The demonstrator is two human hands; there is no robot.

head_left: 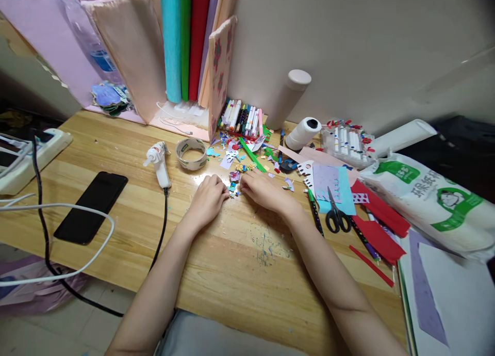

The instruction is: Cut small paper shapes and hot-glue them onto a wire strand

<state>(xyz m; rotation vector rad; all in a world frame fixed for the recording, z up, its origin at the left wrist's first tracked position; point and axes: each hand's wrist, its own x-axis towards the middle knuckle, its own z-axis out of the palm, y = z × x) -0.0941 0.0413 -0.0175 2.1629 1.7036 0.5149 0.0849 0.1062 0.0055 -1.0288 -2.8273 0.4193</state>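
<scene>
My left hand [208,198] rests on the wooden table with its fingers curled inward beside a little cluster of cut paper bits [234,187]. Facing it from the other side is my right hand [263,189], fingers bent and pressed together. Whatever either hand pinches is too small or hidden to make out. A small purple paper flower [234,176] lies between the fingertips, with yellow paper bits [246,167] just behind it. More colourful scraps [232,148] are scattered beyond the hands, among them a green paper strip [252,156].
Left of my hands are a tape roll [192,154], a white glue gun [158,165] with its cord, and a black phone [91,207]. Scissors [337,217], red paper [381,237] and a white-green bag [433,206] lie right. Markers [243,117] and a thread spool [302,134] stand behind.
</scene>
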